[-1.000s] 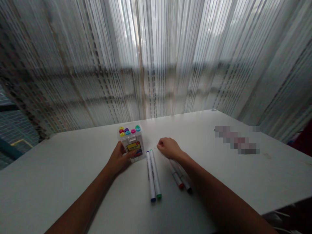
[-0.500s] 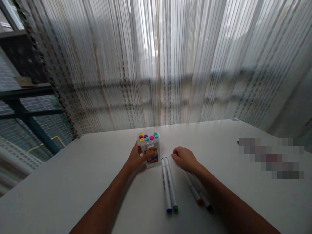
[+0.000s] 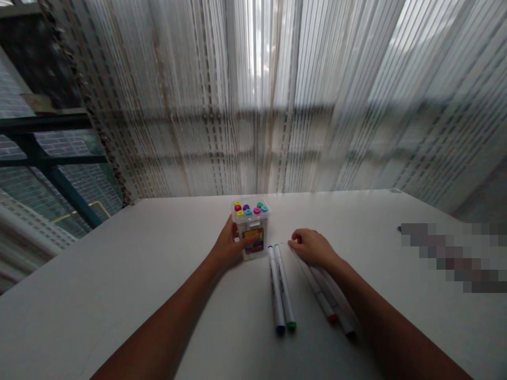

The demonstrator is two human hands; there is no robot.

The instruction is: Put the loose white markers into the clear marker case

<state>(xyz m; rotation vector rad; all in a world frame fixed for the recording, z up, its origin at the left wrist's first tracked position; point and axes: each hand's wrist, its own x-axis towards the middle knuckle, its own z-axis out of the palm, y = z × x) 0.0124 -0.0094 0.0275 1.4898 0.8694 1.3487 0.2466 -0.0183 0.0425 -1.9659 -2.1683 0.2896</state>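
Note:
A clear plastic marker case (image 3: pixel 259 244) with a coloured label stands upright, and markers with yellow, red, purple, pink, blue and green caps show at its top. My left hand (image 3: pixel 232 244) is wrapped round its left side, thumb across the label. Just right of the case lie a blue-ended marker (image 3: pixel 276 290) and a green-ended marker (image 3: pixel 285 287), side by side. My right hand (image 3: pixel 312 247) rests on the table with fingers curled together; whatever they pinch is hidden. A red-ended marker (image 3: pixel 319 295) and a black-ended marker (image 3: pixel 336 306) run from beneath this hand and wrist.
The white table (image 3: pixel 130 264) reaches back to a striped string curtain (image 3: pixel 222 105). At the right, a blurred-out patch (image 3: pixel 455 256) covers something on the table. Beyond the left edge stands a dark metal frame (image 3: pixel 55 174).
The whole view has shifted slightly, so the table sits a little higher and further right. My left hand keeps its hold on the case, and my right hand stays curled over the markers.

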